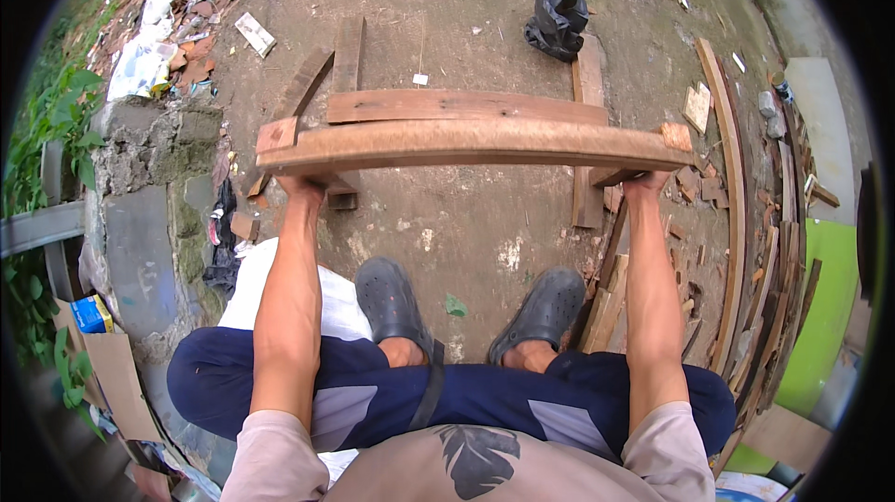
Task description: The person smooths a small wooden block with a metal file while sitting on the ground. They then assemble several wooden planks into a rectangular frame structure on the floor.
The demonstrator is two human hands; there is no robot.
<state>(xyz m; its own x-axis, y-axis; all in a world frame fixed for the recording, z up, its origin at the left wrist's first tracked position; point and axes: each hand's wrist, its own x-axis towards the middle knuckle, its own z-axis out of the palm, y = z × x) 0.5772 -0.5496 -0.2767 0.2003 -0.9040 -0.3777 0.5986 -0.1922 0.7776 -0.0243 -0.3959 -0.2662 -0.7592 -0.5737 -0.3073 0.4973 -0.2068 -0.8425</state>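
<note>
Both my hands hold a wooden frame (475,144) up in front of me, its long beam running left to right. My left hand (303,187) is closed under the frame's left end, and my right hand (645,186) is closed under its right end. The beam hides most of my fingers. Just beyond the frame, a reddish plank (466,107) lies crosswise. It appears to rest on two shorter timbers, a left timber (349,53) and a right timber (588,92), both pointing away from me.
A black plastic bag (557,19) sits at the far end of the right timber. Long wood strips (732,213) and scraps line my right side. A broken concrete block wall (140,241) stands at left, near rubble and plants. My grey clogs (392,302) are on the ground.
</note>
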